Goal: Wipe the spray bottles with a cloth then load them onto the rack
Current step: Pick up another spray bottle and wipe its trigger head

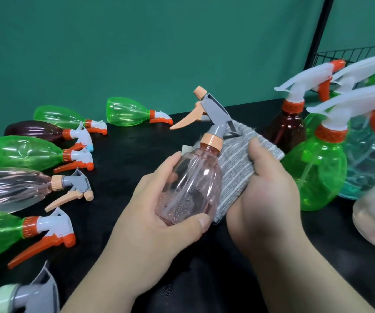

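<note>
A green backdrop rises behind a black worktop crowded with spray bottles: several lie on their sides at the left, among them a green lying bottle, while a green standing bottle and a brown standing bottle are upright at the right. Near the middle, held above the worktop, is the pink spray bottle. It is tilted, with its base low and toward the person and its grey-and-peach trigger head up and away. The left hand grips its lower body from the left and beneath, thumb curled across the base. The right hand holds a grey striped cloth folded against the bottle's right flank, thumb on top of the fabric. Wiping looks underway, with droplets showing on the lower body. The wire rack sits far right and behind the upright bottles. The right hand is nearer it, but the left one carries the bottle, so loading probably means lifting it across over those trigger heads.
</note>
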